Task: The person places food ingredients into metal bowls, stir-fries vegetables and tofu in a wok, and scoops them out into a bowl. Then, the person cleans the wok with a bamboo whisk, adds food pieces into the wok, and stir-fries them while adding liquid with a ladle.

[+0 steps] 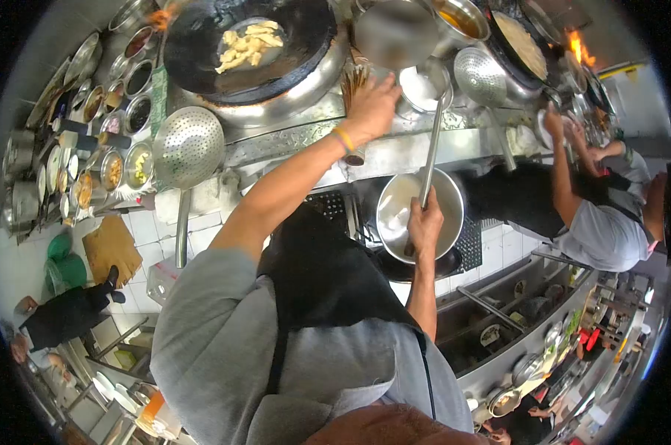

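Note:
My left hand [374, 111] reaches over the stove's front edge with its fingers spread. It crosses above a bamboo wok brush [355, 156]; whether it touches the brush cannot be seen. My right hand [426, 222] is wrapped round the long metal handle of a ladle [433, 141]. The ladle's far end reaches a small pot with white contents [417, 90]. Below the handle is a round metal pot [455, 200]. To the left, a large black wok [306, 44] holds pale yellow strips of food [250, 44].
A perforated strainer [189, 147] lies left, another [480, 76] right. Seasoning bowls [139, 165] crowd the left side. Flames [580, 48] rise at the far right. A co-worker [595, 215] stands at the right, another person [68, 319] at the left. A sink-like trough [491, 319] lies behind.

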`<state>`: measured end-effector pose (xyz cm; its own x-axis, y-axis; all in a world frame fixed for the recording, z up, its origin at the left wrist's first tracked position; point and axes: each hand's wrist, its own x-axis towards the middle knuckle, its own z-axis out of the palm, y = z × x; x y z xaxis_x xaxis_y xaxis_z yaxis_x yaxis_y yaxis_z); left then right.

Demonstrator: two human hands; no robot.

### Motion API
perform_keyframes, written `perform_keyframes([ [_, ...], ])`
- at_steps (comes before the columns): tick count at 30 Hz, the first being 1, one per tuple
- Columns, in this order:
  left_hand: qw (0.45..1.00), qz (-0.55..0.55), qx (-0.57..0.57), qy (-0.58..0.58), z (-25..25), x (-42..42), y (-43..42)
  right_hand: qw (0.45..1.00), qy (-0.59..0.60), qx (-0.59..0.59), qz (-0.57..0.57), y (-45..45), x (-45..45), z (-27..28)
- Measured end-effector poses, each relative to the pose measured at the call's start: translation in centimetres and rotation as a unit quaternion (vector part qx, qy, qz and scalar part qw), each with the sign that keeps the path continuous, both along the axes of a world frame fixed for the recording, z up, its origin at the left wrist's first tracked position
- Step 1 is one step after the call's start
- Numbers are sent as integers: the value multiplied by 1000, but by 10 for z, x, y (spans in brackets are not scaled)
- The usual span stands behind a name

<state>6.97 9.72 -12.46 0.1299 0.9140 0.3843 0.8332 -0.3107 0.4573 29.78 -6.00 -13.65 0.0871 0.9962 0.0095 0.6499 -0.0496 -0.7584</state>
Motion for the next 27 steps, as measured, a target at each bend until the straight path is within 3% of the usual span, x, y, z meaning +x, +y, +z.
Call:
perform_keyframes([
  [1, 998, 6, 57, -32, 7, -18, -3, 999, 16, -51, -5, 0, 4, 5],
  [3, 995, 76, 59, -19, 54, -58, -34, 1000, -9, 3, 29, 15, 18, -9],
  [6, 973, 154, 165, 52, 52, -130, -53, 996, -3, -84, 11, 30, 10, 23],
  [7, 965, 181, 177, 68, 58, -148, -61, 998, 17, -52, 10, 28, 10, 23],
  [9, 968, 226, 94, 58, 48, -182, -75, 998, 53, 12, 9, 18, 15, 21],
  [10, 959, 222, 162, 64, 27, -205, -74, 998, 6, 54, 17, 15, 19, 10],
  [13, 960, 267, 71, 38, 36, -210, -95, 999, -32, -1, 22, 16, 15, 16],
  [14, 964, 249, 88, 37, 36, -211, -95, 999, -7, -35, 22, 17, 15, 16],
  [19, 967, 227, 26, 110, 32, -217, -83, 999, 26, -17, 23, 15, 20, -1],
  [21, 968, 236, -8, 82, 40, -211, -87, 999, 25, 3, 33, 16, 17, -1],
  [22, 966, 243, 3, 89, 44, -208, -93, 997, 61, -44, 15, 14, 19, 2],
  [27, 953, 269, 44, 130, 109, -160, -134, 999, 47, -19, 11, 5, 17, 15],
])
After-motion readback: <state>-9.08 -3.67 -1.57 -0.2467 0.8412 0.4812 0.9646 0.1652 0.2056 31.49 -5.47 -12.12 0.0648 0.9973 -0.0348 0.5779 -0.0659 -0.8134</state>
